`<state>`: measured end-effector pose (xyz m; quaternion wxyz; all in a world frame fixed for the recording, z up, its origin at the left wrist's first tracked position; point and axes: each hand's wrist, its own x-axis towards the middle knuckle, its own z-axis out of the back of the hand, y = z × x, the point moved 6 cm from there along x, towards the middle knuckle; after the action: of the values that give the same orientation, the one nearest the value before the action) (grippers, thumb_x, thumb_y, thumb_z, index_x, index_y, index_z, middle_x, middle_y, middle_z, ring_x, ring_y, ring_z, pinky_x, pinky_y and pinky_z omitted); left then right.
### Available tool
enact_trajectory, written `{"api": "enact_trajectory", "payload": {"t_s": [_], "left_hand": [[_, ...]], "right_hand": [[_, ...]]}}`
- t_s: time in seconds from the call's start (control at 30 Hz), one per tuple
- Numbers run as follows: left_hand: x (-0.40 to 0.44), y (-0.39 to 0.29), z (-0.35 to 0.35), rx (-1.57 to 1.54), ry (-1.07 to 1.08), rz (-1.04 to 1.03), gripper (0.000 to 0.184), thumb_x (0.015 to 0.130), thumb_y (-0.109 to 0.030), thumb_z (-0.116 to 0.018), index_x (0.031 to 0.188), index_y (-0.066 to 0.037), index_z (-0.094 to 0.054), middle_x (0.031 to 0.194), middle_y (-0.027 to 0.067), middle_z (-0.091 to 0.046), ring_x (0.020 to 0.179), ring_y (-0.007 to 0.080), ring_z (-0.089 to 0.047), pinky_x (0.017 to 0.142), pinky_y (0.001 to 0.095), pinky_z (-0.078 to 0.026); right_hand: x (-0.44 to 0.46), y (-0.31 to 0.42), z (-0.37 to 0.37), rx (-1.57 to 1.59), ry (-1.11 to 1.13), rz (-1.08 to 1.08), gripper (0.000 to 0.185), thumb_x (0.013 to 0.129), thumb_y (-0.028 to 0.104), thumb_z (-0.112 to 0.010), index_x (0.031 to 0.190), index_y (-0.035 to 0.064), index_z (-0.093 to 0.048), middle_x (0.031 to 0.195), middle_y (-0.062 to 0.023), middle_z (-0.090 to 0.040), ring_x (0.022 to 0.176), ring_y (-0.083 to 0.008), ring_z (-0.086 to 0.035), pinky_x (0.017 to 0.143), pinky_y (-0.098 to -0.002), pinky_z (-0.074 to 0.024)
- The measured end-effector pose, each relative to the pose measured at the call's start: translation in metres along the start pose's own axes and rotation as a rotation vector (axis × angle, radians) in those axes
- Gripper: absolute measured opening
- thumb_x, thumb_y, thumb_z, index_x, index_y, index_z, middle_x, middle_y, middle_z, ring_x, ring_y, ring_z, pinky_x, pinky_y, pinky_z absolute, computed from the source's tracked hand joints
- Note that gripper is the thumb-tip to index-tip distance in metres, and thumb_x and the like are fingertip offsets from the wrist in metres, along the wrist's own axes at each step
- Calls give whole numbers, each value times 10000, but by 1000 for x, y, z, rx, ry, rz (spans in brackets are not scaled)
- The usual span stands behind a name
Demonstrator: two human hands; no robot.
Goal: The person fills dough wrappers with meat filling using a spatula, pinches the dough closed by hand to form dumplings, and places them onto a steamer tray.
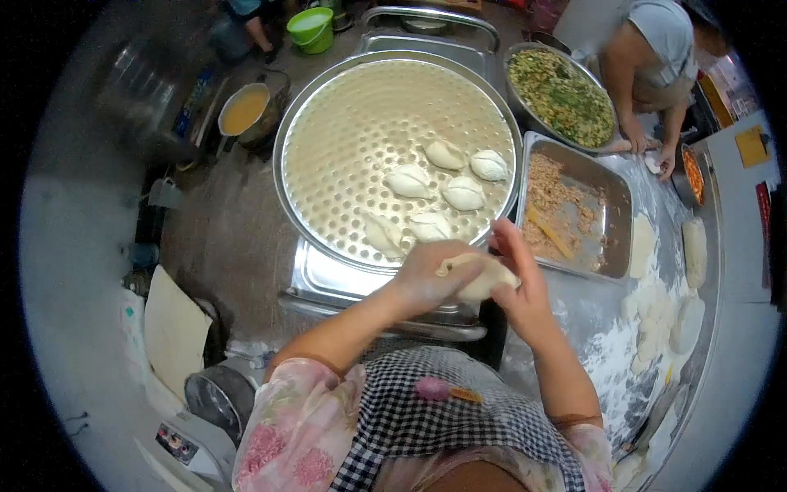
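Note:
My left hand [428, 277] is wrapped around a pale, folded bun [485, 277] of raw dough, its thumb lying across the top. On the other side, my right hand [523, 283] pinches the bun's edge with the thumb while its fingers point upward. Both hands are just in front of the near rim of a large round perforated steamer tray [344, 123]. Several shaped buns lie on its right half, among them a pleated bun [464, 193] and a bun [430, 226] close to my left hand. The underside of the held bun is hidden.
Right of the tray are a metal pan of minced filling [602, 246] with a spatula [548, 232] and a bowl of chopped green filling [561, 97]. Dough wrappers [653, 316] lie on the floured table [574, 328]. A co-worker [648, 66] handles dough at upper right.

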<state>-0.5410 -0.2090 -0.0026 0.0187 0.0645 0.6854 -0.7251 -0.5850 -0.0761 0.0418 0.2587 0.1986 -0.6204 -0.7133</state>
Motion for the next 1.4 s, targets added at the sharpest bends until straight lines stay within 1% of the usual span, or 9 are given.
{"api": "enact_trajectory", "payload": {"t_s": [0.17, 0.4, 0.7, 0.77, 0.8, 0.87, 1.07, 1.17, 1.4], "left_hand": [[-27, 21, 12, -104, 29, 135, 299, 904, -258, -550, 1028, -1, -637, 968, 66, -648, 877, 122, -574, 795, 279, -458], [-54, 36, 31, -249, 43, 115, 340, 958, -267, -450, 1083, 8, -606, 993, 104, -638, 907, 144, -577, 828, 294, -443], [-52, 41, 87, 249, -215, 2, 382, 968, -299, -359, 953, -17, -616, 868, 170, -626, 825, 303, -594, 770, 381, -445], [-40, 19, 121, 615, -179, 41, 302, 934, -290, -419, 941, -72, -627, 859, 159, -623, 823, 339, -587, 757, 386, -468], [-36, 16, 140, 860, -95, -194, 290, 918, -314, -464, 986, -88, -632, 962, 130, -626, 883, 311, -591, 784, 386, -472], [-41, 28, 198, 607, -481, 13, 379, 842, -315, -607, 1147, -89, -593, 1074, 111, -587, 909, 232, -592, 800, 342, -476], [-47, 56, 233, 635, -307, 73, 411, 836, -166, -609, 1233, -86, -540, 1089, 115, -572, 918, 241, -585, 822, 338, -468], [-41, 80, 223, 577, -193, 55, 411, 822, -105, -610, 1227, -83, -544, 1058, 116, -578, 901, 236, -586, 808, 332, -468], [-29, 84, 224, 645, -241, -125, 166, 742, -48, -674, 907, -56, -672, 878, 89, -642, 816, 245, -619, 742, 330, -497]], "right_hand": [[0, -38, -42, 128, 435, -300, 613, 869, 282, -592, 1357, -17, -372, 1359, -155, -440, 1251, -260, -425, 1039, -338, -314], [8, -45, -83, -215, 433, -215, 364, 953, 178, -463, 1244, -40, -482, 1197, -220, -561, 1104, -288, -556, 943, -325, -409], [55, -34, -125, -281, 396, 3, 329, 948, 158, -452, 1194, -51, -519, 1143, -244, -574, 1063, -332, -570, 917, -342, -426], [74, -27, -138, -306, 303, 26, 345, 949, 186, -453, 1191, -50, -523, 1143, -247, -572, 1060, -346, -569, 919, -354, -427], [83, -28, -145, -248, 291, -26, 398, 946, 227, -462, 1239, -41, -482, 1193, -250, -541, 1101, -369, -536, 955, -374, -403], [96, -36, -166, -379, 287, 69, 422, 928, 232, -490, 1252, -37, -462, 1170, -241, -545, 1090, -373, -525, 945, -389, -399], [106, -33, -181, -1002, 265, 347, 556, 781, 445, -640, 1086, -3, -515, 950, -193, -587, 926, -340, -569, 783, -480, -434], [114, -49, -189, -986, 533, -69, 474, 772, 436, -656, 971, 29, -515, 809, -186, -616, 765, -352, -614, 644, -434, -475], [114, -67, -209, -925, 535, 50, 223, 862, 225, -524, 920, 14, -483, 731, -194, -630, 667, -377, -630, 584, -462, -496]]}}
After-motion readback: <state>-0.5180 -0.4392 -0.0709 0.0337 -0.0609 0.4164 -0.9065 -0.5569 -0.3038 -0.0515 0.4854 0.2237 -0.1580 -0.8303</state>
